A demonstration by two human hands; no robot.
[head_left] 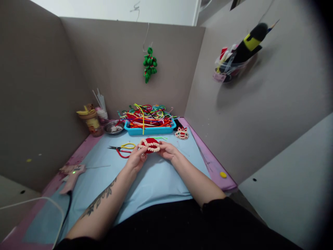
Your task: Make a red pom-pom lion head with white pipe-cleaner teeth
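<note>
Between both hands I hold a small red craft piece (149,141) edged with twisted cream pipe cleaner, above the blue table cover (166,177). My left hand (137,158) is closed on its left side, thumb on the front. On its right edge, my right hand (167,150) grips it with the fingertips. Scissors (122,150) with one yellow and one red handle lie beside my left hand, blades to the left. A green pipe cleaner piece (160,138) lies just behind the craft piece. A similar finished-looking cream and red face (181,133) lies to the back right.
A blue tray (149,131) heaped with coloured pipe cleaners stands at the back. Left of it are a metal dish (113,127) and a cup (91,122). A lit pink glue gun (73,177) with its cable lies left. A yellow disc (223,175) sits at right.
</note>
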